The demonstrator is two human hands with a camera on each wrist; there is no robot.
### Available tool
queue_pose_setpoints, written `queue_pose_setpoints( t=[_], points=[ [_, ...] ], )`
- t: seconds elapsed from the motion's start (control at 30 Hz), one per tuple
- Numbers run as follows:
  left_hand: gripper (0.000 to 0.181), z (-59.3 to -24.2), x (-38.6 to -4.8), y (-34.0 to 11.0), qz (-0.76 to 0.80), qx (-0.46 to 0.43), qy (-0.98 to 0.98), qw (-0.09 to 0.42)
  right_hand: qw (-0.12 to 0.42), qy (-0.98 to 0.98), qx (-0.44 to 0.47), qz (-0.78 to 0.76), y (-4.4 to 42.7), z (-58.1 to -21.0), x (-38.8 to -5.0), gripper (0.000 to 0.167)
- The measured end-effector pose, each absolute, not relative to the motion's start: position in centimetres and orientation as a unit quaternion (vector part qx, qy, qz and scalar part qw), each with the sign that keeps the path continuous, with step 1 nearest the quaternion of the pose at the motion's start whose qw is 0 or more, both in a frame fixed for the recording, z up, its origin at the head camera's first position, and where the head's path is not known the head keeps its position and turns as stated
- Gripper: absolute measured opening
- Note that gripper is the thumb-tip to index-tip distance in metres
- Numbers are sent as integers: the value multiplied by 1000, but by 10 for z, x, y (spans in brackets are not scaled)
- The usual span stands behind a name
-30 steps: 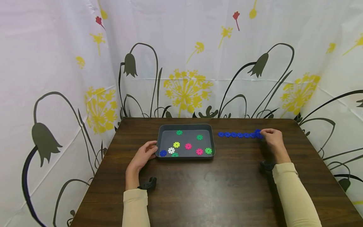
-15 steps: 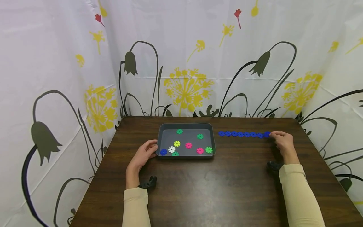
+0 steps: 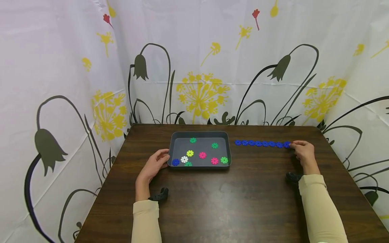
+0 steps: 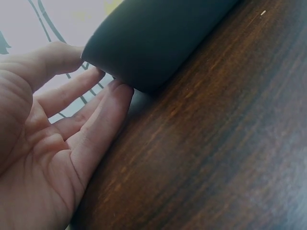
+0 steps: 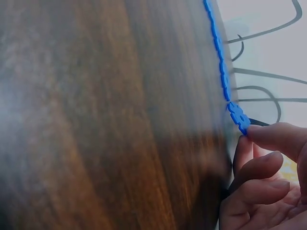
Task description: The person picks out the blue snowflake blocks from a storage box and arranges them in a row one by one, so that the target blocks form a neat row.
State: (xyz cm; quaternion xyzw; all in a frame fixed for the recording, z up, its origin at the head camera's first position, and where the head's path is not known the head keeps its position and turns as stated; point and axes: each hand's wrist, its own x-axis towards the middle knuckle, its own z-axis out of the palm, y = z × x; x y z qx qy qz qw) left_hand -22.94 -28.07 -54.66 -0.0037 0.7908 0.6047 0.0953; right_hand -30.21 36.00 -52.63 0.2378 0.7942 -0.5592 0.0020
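Note:
My left hand (image 3: 153, 166) is at the left side of a dark grey tray (image 3: 200, 168). In the left wrist view its mostly straight fingers touch the tray's outer wall (image 4: 139, 43) near the bottom corner. My right hand (image 3: 305, 154) pinches the near edge of a blue notched disc (image 5: 238, 117) between thumb and finger. That disc stands at the right end of a row of blue notched discs (image 3: 258, 143) on the table and meets its neighbour. In the right wrist view it looks slightly tilted against the row; whether they interlock I cannot tell.
Loose notched discs lie in the tray: a yellow disc (image 3: 189, 153), a white disc (image 3: 184, 159), a blue disc (image 3: 175, 162), two pink ones and several green ones. The brown table (image 3: 231, 202) ends at a flowered curtain (image 3: 194, 60) behind.
My right hand has moved right with the blue disc, from above the row's last discs to just past its end, and lowered it there. The left hand stays at the tray.

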Motion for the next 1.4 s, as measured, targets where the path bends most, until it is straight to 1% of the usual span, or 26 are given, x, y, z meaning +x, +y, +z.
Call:
queue_pose_setpoints(
  t=[0.1,0.33,0.6,0.73,0.83,0.97,1.17,1.33,1.4],
  points=[
    [56,-547,-230,-281,605,-1,791,95,1,795,236,-559,359,-526,-303,19],
    [55,-546,-231,-280,609,-2,788,93,-4,790,239,-565,363,-527,-303,12],
    [55,-544,-230,-282,610,0,788,89,-7,789,244,-563,364,-522,-304,15],
    [56,-543,-229,-282,610,2,787,89,-11,785,242,-570,361,-520,-305,11],
    [56,-543,-229,-282,610,2,787,89,-13,798,228,-557,357,-520,-306,14],
    [55,-544,-229,-282,606,0,791,86,-13,821,196,-536,344,-523,-305,27],
    [55,-547,-230,-282,609,0,788,90,-6,838,151,-524,315,-525,-302,37],
    [54,-547,-229,-281,609,1,788,89,3,860,86,-502,287,-515,-298,51],
    [54,-547,-229,-281,608,3,789,88,6,865,57,-499,277,-509,-299,53]
  ],
)
